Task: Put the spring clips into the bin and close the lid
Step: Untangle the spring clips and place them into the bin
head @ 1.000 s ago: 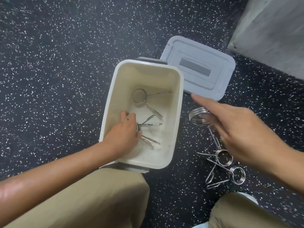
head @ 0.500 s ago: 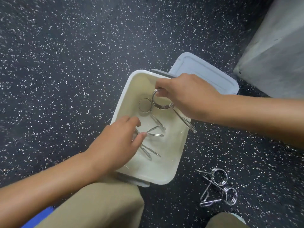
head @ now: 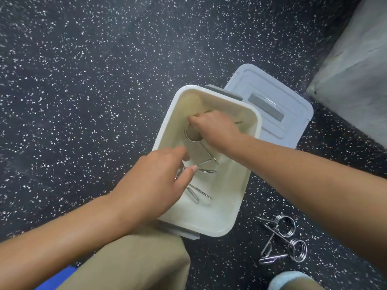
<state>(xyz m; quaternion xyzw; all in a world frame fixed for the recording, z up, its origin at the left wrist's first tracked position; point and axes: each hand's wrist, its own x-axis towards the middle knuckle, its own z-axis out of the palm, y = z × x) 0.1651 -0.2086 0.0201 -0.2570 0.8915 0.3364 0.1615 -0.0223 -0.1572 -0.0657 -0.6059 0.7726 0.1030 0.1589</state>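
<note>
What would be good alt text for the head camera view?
Both hands reach into an open cream bin on a speckled floor: the right hand lowers a spring clip, the left hand touches clips inside. Two clips lie on the floor; the grey lid lies behind.

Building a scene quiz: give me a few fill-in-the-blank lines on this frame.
1. Both hands, left hand and right hand, reach into the ____.
2. The lid lies on the ____ behind the bin.
3. ____ spring clips remain outside on the floor.

Answers: bin; floor; two
</note>
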